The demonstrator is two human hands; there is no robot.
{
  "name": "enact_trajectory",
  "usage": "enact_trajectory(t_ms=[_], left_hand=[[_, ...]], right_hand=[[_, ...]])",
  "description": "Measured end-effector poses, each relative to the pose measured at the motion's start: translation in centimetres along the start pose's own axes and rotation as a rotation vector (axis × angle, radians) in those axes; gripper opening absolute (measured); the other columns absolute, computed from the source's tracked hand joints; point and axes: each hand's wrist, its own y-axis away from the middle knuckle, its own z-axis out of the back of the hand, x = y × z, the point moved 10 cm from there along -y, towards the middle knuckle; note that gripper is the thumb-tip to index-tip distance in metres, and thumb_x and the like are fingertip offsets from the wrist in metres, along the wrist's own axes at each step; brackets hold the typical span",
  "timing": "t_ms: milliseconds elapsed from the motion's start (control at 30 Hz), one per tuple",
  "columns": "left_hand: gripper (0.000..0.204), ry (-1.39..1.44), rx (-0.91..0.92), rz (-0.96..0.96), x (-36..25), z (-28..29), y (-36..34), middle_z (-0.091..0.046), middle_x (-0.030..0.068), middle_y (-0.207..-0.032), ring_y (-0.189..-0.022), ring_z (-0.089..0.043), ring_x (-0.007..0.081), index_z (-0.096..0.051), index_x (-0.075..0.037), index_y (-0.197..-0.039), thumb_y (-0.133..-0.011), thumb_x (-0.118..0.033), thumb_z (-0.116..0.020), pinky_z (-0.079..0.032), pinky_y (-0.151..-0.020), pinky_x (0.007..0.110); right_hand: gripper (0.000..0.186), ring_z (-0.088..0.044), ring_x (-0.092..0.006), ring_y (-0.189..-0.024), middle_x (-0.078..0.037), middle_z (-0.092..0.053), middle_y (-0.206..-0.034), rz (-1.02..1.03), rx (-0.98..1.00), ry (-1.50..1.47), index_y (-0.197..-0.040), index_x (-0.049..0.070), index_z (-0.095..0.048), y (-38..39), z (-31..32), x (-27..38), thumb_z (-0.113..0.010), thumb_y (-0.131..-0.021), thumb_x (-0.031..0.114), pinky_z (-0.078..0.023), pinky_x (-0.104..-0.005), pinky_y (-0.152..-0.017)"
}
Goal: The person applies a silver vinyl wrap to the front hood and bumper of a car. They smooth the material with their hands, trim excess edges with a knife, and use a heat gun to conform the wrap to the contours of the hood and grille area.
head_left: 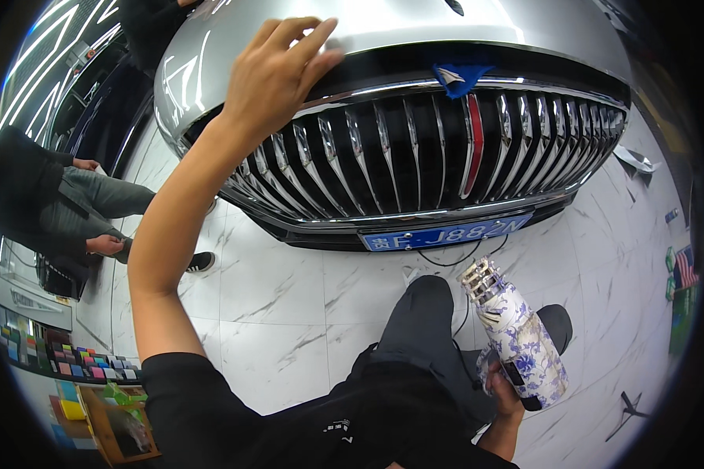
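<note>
My left hand (272,78) is raised over the front edge of a silver car's hood (383,27), its fingers bent loosely, apart and with nothing in them. Whether the fingertips touch the car, I cannot tell. In my right hand (504,391), low at the right, is a heat gun (524,340) wrapped in a white and violet floral pattern. Its metal nozzle points up toward the car, and a dark cord hangs beside it. Below the hood edge spreads the chrome grille (383,152) with one red slat (474,144). A blue piece of film or cloth (460,82) sits around the emblem.
Under the grille is a blue licence plate (446,233). At the left stands another person (39,203) beside a dark car (113,102). Colour samples (94,363) lie at lower left. A crumpled silvery sheet (637,160) is on the marble-patterned floor (274,297) at right.
</note>
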Motion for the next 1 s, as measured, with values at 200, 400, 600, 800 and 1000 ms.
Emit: enact_trajectory(t_ms=[200,400,600,800,1000], left_hand=[[0.042,0.004,0.018,-0.064,-1.4,-2.7,-1.8,-0.067,0.0061,-0.105,-0.094,-0.063,0.0226,-0.076,-0.011,-0.133,-0.099,-0.035,-0.074,-0.057,-0.082,0.038],[0.047,-0.243,-0.057,-0.298,-3.5,-3.4,-1.3,-0.067,0.0046,-0.102,-0.090,-0.065,0.0196,-0.075,0.001,-0.128,-0.093,-0.030,-0.080,-0.059,-0.073,0.033],[0.043,-0.234,0.023,-0.198,-3.4,-3.8,-2.0,-0.070,0.0063,-0.110,-0.097,-0.067,0.0236,-0.075,-0.004,-0.131,-0.097,-0.030,-0.077,-0.059,-0.082,0.037],[0.044,0.062,0.005,-0.083,-4.6,-5.3,-5.9,-0.071,0.0081,-0.115,-0.101,-0.066,0.0256,-0.076,-0.009,-0.132,-0.100,-0.038,-0.073,-0.056,-0.085,0.040],[0.035,-0.205,-0.089,-0.305,-7.1,-7.0,-4.9,-0.066,0.0038,-0.098,-0.089,-0.064,0.0197,-0.077,-0.003,-0.123,-0.098,-0.028,-0.076,-0.059,-0.070,0.033]], right_hand=[[0.041,-0.059,-0.0165,-0.064,-0.007,-0.065,-0.084,0.023,-0.063,0.058,-0.110,-0.002,-0.068,0.5,1.5,-1.9,-0.082,-0.089,0.030,-0.047,-0.0304,-0.059],[0.043,-0.057,-0.0165,-0.063,-0.006,-0.060,-0.075,-0.058,-0.084,-0.105,-0.105,-0.005,-0.067,0.0,0.7,-1.5,-0.082,-0.087,0.032,-0.045,-0.0298,-0.059],[0.039,-0.058,-0.0165,-0.064,-0.007,-0.061,-0.078,0.005,-0.134,-0.074,-0.107,-0.004,-0.067,-0.2,1.1,-1.1,-0.081,-0.088,0.028,-0.046,-0.0301,-0.060],[0.038,-0.060,-0.0169,-0.066,-0.008,-0.064,-0.085,-0.119,-0.101,-0.131,-0.108,-0.003,-0.068,-0.1,1.4,-2.1,-0.081,-0.088,0.026,-0.049,-0.0300,-0.061],[0.036,-0.061,-0.0171,-0.066,-0.008,-0.064,-0.084,-0.087,-0.164,-0.138,-0.108,-0.003,-0.068,0.5,2.2,-3.1,-0.081,-0.088,0.025,-0.049,-0.0304,-0.062]])
